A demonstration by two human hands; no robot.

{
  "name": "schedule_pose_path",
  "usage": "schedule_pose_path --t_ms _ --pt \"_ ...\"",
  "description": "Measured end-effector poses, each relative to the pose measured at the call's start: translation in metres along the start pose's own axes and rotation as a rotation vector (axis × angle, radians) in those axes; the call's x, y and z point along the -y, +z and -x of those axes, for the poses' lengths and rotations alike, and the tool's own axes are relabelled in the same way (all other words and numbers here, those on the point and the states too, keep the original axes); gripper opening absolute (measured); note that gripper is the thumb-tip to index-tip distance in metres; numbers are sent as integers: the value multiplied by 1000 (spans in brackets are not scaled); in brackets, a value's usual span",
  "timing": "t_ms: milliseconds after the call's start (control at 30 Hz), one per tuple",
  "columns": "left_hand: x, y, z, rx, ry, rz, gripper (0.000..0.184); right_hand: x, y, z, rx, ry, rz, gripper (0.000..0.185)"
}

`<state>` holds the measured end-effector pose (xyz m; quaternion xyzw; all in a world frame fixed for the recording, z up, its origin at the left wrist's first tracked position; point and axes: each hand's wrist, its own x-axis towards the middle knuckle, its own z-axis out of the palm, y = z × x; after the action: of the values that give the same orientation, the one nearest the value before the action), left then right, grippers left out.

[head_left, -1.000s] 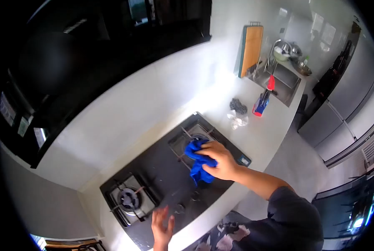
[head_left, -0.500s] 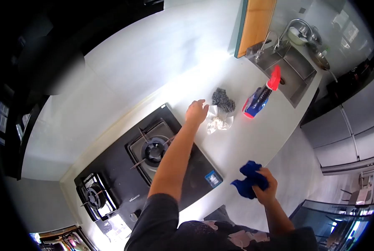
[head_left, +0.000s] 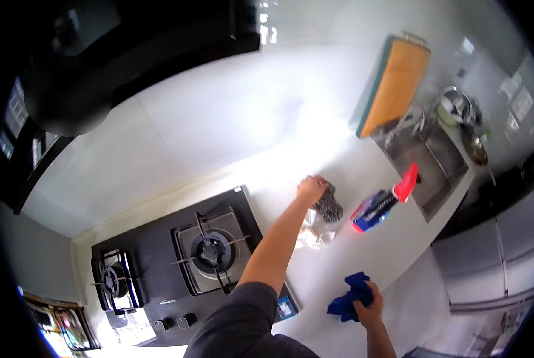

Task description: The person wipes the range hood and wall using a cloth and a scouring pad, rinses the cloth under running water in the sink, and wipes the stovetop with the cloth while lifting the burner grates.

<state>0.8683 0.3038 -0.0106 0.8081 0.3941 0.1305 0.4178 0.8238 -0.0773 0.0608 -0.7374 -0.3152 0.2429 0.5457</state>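
My left hand [head_left: 312, 188] reaches over the counter, its fingers curled onto the upper end of a dark grey steel wool scrubber [head_left: 329, 210]. Just below the scrubber lies a crumpled, shiny white wrapper [head_left: 316, 235]. In my right hand [head_left: 369, 305], near the counter's front edge, a bunched blue cloth [head_left: 352, 297] is gripped. A spray bottle [head_left: 375, 210] with a blue body and a red trigger head lies to the right of the scrubber.
A black two-burner gas stove [head_left: 153, 280] takes up the left of the counter. Back right is a steel sink [head_left: 434, 179], with a wooden cutting board [head_left: 396, 86] leaning on the wall beside it. Bowls [head_left: 455, 107] and a pan [head_left: 476, 148] stand beyond the sink.
The view has shifted. My left hand has moved from beside the wrapper onto the steel wool scrubber. My right hand still holds the blue cloth.
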Motion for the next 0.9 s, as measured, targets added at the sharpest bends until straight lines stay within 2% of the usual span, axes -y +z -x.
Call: schedule_pose_path --t_ms 33,100,133,200,267,333,367,433,567,600,633,700,767,833,900 --pt "-5 -6 9 -39 57 32 28 -7 2 -16 69 -29 200 44" --pt "-26 -34 41 -68 169 197 22 26 12 -54 364 -250 649 49" --pt "-32 -46 56 -118 253 253 20 29 9 -69 421 -162 657 53" --pt "-29 -58 79 -222 424 350 16 30 1 -97 -29 -100 588 58" --pt "-37 -85 115 -319 463 364 16 4 -20 -142 -448 -144 491 66" --pt "-44 -112 151 -406 501 380 17 -1 -18 -186 -570 -300 297 68" --pt "-44 -121 166 -408 418 525 17 -1 -16 -201 -564 -309 301 68" --pt "-35 -134 185 -412 318 739 15 4 -14 -229 -454 -515 395 65" --pt "-16 -161 214 -387 294 1042 14 15 -10 -259 -389 -443 243 62" --pt "-14 -169 217 -404 308 1094 12 20 -8 -263 -417 -450 85 58" --pt "-14 -183 219 -431 319 1042 12 26 -6 -264 -446 -455 -75 55" --pt "-28 -219 222 -463 349 1035 11 33 -6 -269 -453 -485 -39 53" --pt "-45 -257 215 -573 439 901 12 25 -10 -284 -457 -511 -2 50" --pt "-63 -294 201 -657 517 863 15 1 -19 -304 -268 -613 223 49" --pt "-85 -332 188 -778 550 665 19 68 20 -274 -241 -682 246 46"
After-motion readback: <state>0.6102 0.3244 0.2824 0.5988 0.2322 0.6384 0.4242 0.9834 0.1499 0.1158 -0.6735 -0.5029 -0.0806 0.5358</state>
